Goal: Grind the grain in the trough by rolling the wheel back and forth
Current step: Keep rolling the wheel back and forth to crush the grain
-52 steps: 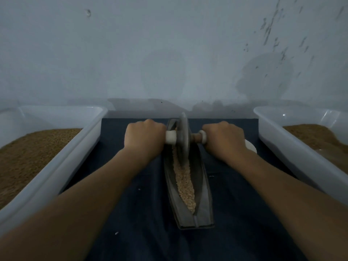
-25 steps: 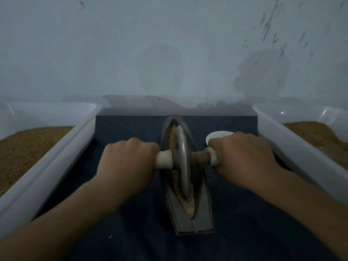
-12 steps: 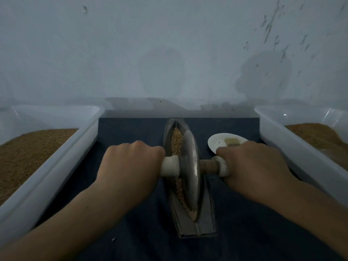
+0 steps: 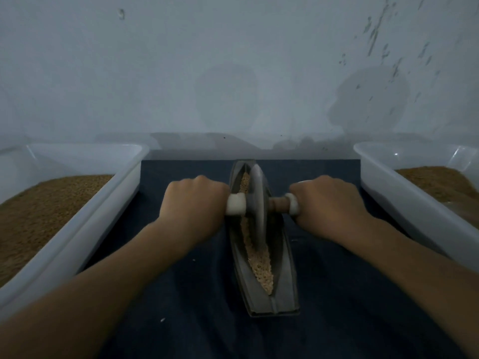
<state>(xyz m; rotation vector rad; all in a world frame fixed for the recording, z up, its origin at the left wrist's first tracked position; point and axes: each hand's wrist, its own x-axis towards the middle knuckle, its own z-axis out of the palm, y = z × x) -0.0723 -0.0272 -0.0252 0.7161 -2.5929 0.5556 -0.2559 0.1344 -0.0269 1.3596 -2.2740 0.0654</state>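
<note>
— Stained grey wall, dark cloth (image 4: 181,320) over the worktop: what has changed in the head view?
— Half a second back the wheel (image 4: 258,203) sat toward the near end of the trough (image 4: 285,294); now it has rolled toward the far end, so a forward stroke is under way. Pale grain (image 4: 259,265) lies exposed behind it.
— Hands?
— Both the left hand (image 4: 193,206) and right hand (image 4: 328,206) curl tight round the axle handle (image 4: 278,204), one either side.
— Any writing?
— None I can read; it's dim, so faint marks could escape me
</note>
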